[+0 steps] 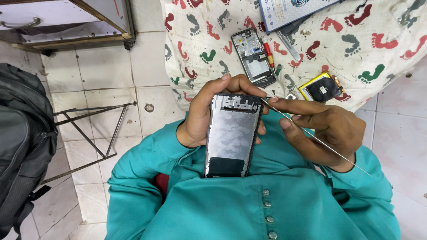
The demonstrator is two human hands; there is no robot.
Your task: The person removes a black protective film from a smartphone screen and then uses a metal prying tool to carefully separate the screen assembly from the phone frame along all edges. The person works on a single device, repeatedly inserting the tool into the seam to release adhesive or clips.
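Your left hand [202, 118] grips the opened phone body [231, 135] at centre; your right hand [327, 129] pinches a thin metal rod [311, 135] probing its two-o'clock corner. You're prying; likely next, gentle leverage.

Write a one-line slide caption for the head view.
Left hand grips an opened phone body; right hand sets a thin metal tool at its top corner.

The left hand [202, 118] grips an opened phone frame [231, 135] upright against a teal shirt [249, 204]; the right hand [327, 129] presses a thin metal tool [311, 135] at its top corner.
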